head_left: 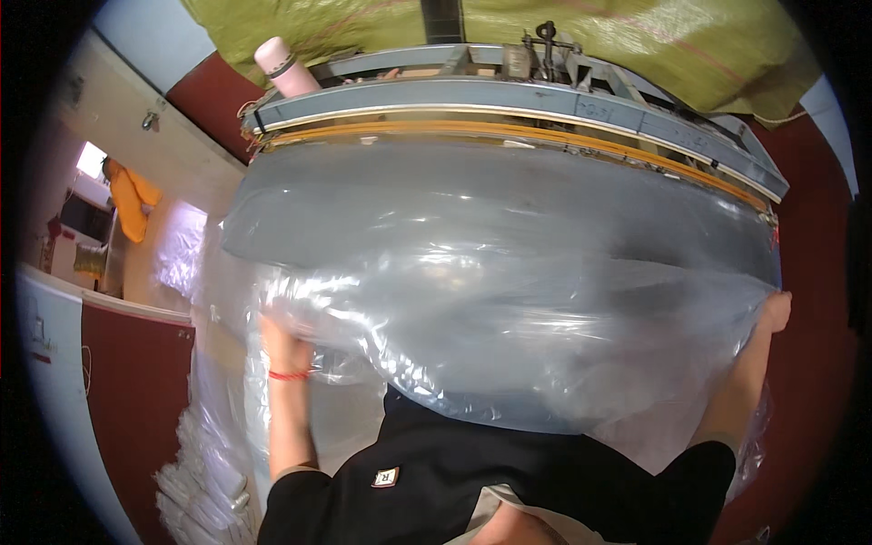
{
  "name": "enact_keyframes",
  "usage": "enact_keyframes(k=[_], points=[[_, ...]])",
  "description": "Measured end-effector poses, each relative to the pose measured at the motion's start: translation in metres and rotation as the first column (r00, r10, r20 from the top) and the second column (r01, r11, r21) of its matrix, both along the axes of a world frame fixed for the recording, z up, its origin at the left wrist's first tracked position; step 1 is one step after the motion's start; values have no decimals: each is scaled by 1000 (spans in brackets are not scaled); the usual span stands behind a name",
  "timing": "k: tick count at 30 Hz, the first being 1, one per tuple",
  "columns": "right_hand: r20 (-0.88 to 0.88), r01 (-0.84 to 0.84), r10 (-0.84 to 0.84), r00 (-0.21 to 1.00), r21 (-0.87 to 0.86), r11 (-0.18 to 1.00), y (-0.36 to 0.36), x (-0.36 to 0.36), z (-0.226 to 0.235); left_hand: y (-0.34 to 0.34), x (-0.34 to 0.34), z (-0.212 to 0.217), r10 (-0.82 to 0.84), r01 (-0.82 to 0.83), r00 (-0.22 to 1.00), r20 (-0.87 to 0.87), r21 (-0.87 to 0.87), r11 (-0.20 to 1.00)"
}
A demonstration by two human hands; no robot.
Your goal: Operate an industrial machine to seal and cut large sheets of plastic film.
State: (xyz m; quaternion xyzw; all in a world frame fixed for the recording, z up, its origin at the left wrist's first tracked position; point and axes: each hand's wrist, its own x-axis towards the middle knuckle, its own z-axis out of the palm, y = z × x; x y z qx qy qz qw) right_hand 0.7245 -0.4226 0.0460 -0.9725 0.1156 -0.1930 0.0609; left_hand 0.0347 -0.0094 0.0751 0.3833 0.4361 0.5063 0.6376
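Observation:
A wide clear plastic sheet [436,236] billows across the view between my arms, full of folds and bright glare. It reaches from the metal frame at the far side down to the front of my black shirt. At the right edge, my right hand [775,312] is closed around the sheet's side, pulling it taut into creases. My left hand [286,334], with a red string on its wrist, is at the sheet's left part. Glare, film and blur hide its fingers, so its grip cannot be made out.
A grey metal frame [490,98] with an orange strip [436,127] spans the far side. On its left end stands a pink bottle [283,65]. Yellow-green woven sheeting [636,36] hangs behind. Crumpled clear plastic [204,472] lies at lower left, beside a red-and-blue wall [132,400].

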Motion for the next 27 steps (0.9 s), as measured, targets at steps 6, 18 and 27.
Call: enact_keyframes(k=[6,18,27], points=[[-49,5,-4,999,13,1000,11,-8,8,99,-97,115,478,-100,730,-489,616,782],[-29,3,-3,1000,7,1000,1,12,-3,25,55,67,239,950,73,-968,141,279],[-41,-12,12,999,6,1000,-7,16,-7,106,37,30,470,720,191,-862,449,530]])
